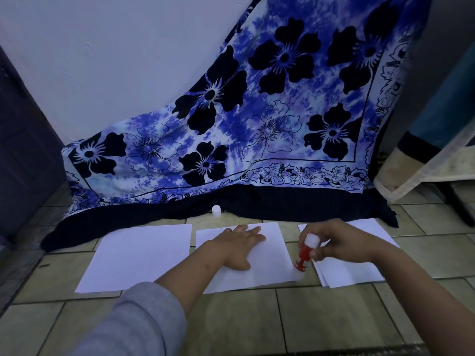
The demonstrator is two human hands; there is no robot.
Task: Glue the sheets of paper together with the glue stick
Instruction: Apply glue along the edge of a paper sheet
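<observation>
Middle sheet [257, 268]: smooth white rectangle, lying flat on the glossy floor tiles [334, 319], lower centre.
Left hand [237, 249]: you are pressing it flat on that sheet, fingers straight.
Glue stick [305, 251]: red cylinder, white top, tilting over the sheet's right edge.
Right hand [336, 242]: you are curling your fingers around the glue stick.
Cap [216, 210]: small white cylinder, standing by the floral cloth [257, 124].

Dim, bluish light overall; the white sheets [144, 255] are the brightest patches, with only faint, soft shadows. The glue stick [304, 251] is blurred. Floor tiles [334, 317] bend toward the edges.
</observation>
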